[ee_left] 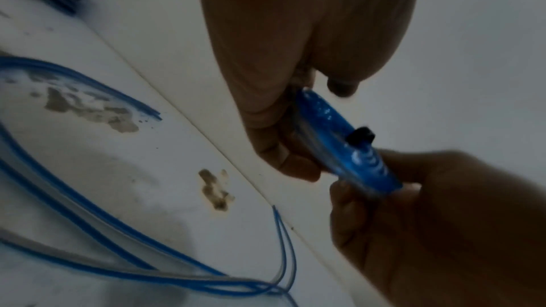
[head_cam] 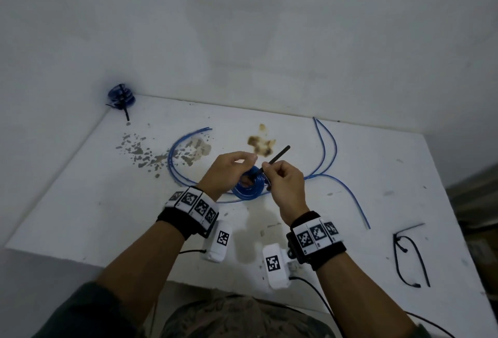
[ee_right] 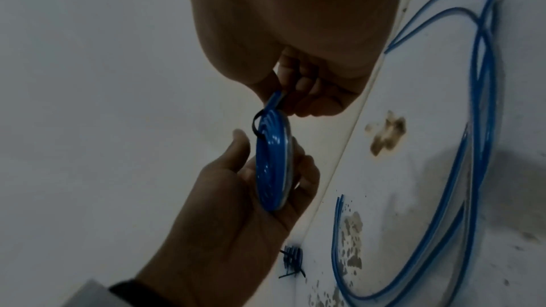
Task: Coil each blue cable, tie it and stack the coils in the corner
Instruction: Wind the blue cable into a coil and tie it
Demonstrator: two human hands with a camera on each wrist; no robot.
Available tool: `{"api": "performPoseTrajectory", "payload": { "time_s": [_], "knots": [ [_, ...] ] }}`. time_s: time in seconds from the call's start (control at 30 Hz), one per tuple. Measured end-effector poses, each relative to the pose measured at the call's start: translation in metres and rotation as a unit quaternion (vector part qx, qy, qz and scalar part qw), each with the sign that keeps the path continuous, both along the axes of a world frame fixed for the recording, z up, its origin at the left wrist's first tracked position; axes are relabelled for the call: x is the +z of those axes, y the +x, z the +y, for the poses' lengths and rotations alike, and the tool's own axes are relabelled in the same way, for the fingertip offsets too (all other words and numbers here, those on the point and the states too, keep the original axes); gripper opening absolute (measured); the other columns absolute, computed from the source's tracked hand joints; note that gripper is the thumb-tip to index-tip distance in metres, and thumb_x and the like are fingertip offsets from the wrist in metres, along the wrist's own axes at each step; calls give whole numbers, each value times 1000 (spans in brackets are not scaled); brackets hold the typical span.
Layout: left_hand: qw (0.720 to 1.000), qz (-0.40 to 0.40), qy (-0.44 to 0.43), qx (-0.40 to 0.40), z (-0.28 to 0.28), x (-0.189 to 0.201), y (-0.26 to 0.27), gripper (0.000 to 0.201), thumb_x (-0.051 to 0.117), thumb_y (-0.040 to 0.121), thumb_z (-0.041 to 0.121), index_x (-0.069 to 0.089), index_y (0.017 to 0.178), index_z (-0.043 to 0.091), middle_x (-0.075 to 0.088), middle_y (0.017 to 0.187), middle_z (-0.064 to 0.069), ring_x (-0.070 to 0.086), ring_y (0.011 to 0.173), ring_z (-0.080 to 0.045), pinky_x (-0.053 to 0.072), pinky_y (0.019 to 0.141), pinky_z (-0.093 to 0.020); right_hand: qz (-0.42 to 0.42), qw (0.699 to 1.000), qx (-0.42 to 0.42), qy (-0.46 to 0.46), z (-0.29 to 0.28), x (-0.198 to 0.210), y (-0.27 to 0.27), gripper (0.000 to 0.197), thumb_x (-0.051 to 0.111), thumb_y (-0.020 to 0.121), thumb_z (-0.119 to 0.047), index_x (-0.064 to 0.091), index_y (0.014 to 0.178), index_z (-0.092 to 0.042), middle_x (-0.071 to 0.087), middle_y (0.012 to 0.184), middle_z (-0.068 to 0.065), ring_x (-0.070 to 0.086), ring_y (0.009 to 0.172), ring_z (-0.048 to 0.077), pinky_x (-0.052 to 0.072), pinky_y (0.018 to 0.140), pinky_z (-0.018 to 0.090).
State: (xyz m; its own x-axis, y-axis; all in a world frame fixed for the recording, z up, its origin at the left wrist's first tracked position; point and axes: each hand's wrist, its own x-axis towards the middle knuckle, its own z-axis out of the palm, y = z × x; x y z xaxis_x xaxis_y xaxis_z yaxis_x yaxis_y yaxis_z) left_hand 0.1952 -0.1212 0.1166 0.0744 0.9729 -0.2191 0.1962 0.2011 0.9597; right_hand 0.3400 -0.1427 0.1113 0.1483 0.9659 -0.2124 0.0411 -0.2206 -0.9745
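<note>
Blue coil (head_cam: 248, 186): left hand (head_cam: 225, 173) is cupping it above the table (head_cam: 80, 203), fingers curled around its rim. Right hand (head_cam: 283, 181) is pinching the black tie (head_cam: 275, 159), which is pointing up-right. Only the wrist views are showing the coil edge-on with the tie looped around it; the stacked coils (head_cam: 120, 96) are sitting in the far-left corner.

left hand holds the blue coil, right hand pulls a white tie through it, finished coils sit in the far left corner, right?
Not quite: the tie is black, not white, as the head view shows. The rest holds: the left hand holds the blue coil, the right hand pulls the tie, and finished coils sit in the far left corner.
</note>
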Motion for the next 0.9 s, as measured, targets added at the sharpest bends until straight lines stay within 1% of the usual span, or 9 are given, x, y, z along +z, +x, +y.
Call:
{"api": "performPoseTrajectory", "payload": {
  "time_s": [0.13,0.27,0.37,0.47,0.57,0.63,0.7,0.8,0.9],
  "knots": [
    [996,86,30,-20,1,2,-7,46,59,97,37,69,66,4,61,51,-4,55,47,-11,45,54,-21,-14,999,20,34,2,-3,-9,32,66,94,-19,55,65,-9,53,62,8,44,59,16,41,59,33],
    [963,205,174,19,-3,-12,-11,60,53,97,46,62,58,2,53,45,-13,50,44,-24,43,52,-37,-32,997,25,72,3,-3,-18,29,62,96,-20,53,71,-8,60,71,17,53,65,19,50,63,39],
    [948,217,224,56,-3,-22,-15,57,55,96,41,54,51,7,51,42,-2,50,43,-19,41,50,-30,-28,997,24,66,1,-6,-28,27,58,98,-19,52,75,-7,60,75,16,54,66,17,50,65,37],
    [958,164,212,105,-3,-21,-14,39,55,99,34,67,68,14,61,54,10,58,48,-11,46,51,-22,-11,998,14,56,-2,-9,-35,26,56,100,-19,52,79,-3,58,73,11,51,62,11,46,60,26],
    [983,33,123,134,-1,-18,-18,40,46,103,38,70,88,10,72,70,-5,58,46,-19,49,47,-27,0,998,-13,55,-1,-10,-36,25,56,100,-18,52,78,-8,60,73,12,52,60,7,46,59,23],
    [984,11,66,168,2,-19,-19,54,43,102,47,68,79,6,67,64,-9,56,46,-18,48,49,-27,0,997,-47,58,2,-12,-34,25,56,100,-20,53,77,-11,62,78,19,54,65,14,50,63,36],
    [981,63,38,182,4,-26,-17,69,38,98,59,56,58,6,55,53,-11,50,46,-21,44,52,-31,-6,995,-79,65,5,-13,-32,24,56,100,-22,53,78,-14,62,78,15,54,67,17,50,63,38],
    [974,128,52,179,3,-28,-13,69,35,101,54,44,52,7,46,47,-13,43,43,-23,37,49,-35,-11,993,-89,79,8,-12,-33,24,56,100,-21,52,77,-17,58,73,4,49,65,13,45,62,29],
    [964,149,89,200,6,-23,-13,62,42,103,43,35,50,10,40,47,-10,36,46,-22,30,51,-34,-1,993,-97,61,11,-14,-36,24,56,100,-22,53,77,-18,61,77,5,53,69,15,48,66,32]
  ]
}}
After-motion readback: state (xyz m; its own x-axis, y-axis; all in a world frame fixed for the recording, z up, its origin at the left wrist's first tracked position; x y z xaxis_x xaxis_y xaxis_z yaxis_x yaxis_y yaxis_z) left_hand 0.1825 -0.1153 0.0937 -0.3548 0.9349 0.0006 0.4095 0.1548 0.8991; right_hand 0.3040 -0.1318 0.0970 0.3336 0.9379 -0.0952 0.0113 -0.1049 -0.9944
